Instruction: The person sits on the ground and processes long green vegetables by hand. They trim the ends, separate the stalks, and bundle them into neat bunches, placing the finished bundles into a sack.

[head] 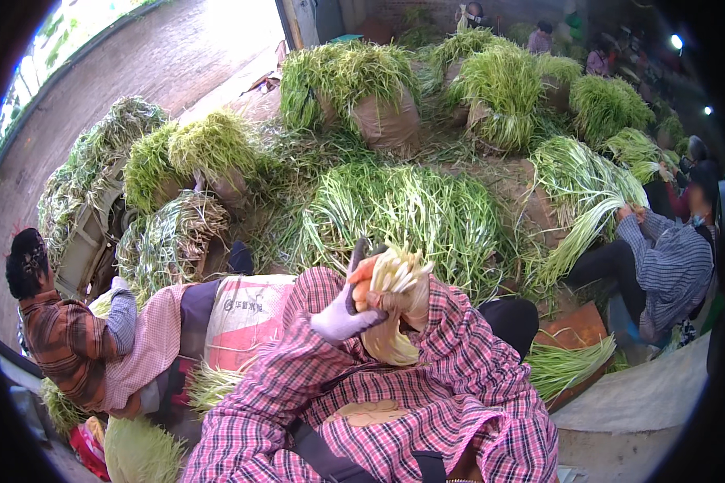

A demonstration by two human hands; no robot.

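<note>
A bundle of pale-ended green stalks (393, 341) is held upright before my chest, its cut ends on top. My right hand (408, 296) grips the bundle just under those ends. On its other side is my left hand (347, 302), in a white glove with dark fingertips and bare orange-toned fingers showing, curled against the bundle's upper part; its thumb lies across the stalks. Beyond my knees lies a wide heap of long green stalks (411, 211). Both arms are in pink plaid sleeves.
A co-worker in a plaid shirt (72, 338) sits at the left; another in a checked top (670, 259) handles stalks at the right. A red and white sack (248, 314) lies beside my leg. Wrapped bales (386, 121) stand behind the heap. Cut stalks (568, 362) rest on a board at right.
</note>
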